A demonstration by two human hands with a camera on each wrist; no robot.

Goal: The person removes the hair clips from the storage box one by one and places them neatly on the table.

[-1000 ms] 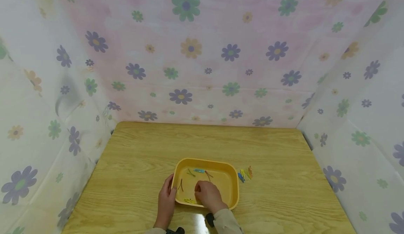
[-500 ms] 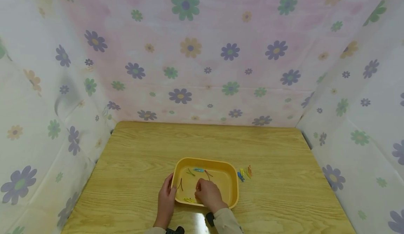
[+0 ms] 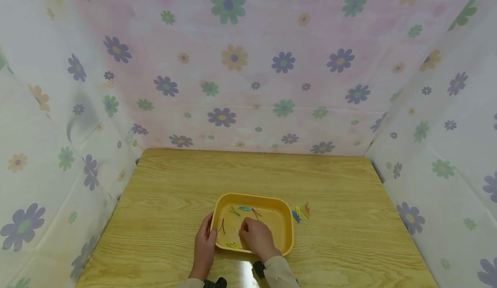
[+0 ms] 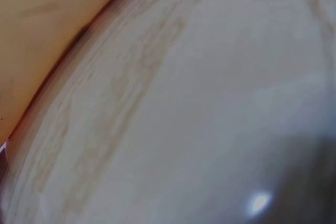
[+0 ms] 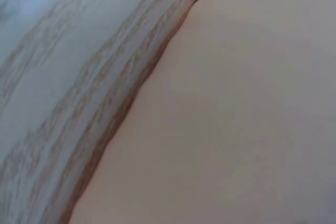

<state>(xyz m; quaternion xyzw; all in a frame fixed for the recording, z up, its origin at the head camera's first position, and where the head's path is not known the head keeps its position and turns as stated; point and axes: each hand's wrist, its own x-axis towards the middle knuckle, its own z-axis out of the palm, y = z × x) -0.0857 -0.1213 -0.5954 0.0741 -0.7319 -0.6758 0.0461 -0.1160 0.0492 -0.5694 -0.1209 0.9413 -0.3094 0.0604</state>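
Note:
A yellow rectangular tray (image 3: 277, 227) stands on the table. My left hand (image 3: 204, 244) grips its left wall, thumb over the rim and fingers outside. Down inside the tray, my right hand (image 3: 259, 238) has its fingers curled close to the floor; its fingertips are hidden, so I cannot tell whether they pinch anything. Around it lie a light blue hair clip (image 3: 244, 208), a green bobby pin (image 3: 234, 211), a red bobby pin (image 3: 256, 213) and a dark bobby pin (image 3: 222, 226). A yellow hair clip (image 3: 232, 245) sits by the near wall.
Just right of the tray, a blue clip (image 3: 296, 216), a yellow clip (image 3: 298, 211) and an orange clip (image 3: 307, 209) lie on the wooden table (image 3: 341, 236). Flowered curtains (image 3: 256, 76) enclose the back and sides. Both wrist views show mostly skin and blurred tabletop.
My right hand shifts very slightly within the tray. The left hand, the tray and the visible clips stay where they were.

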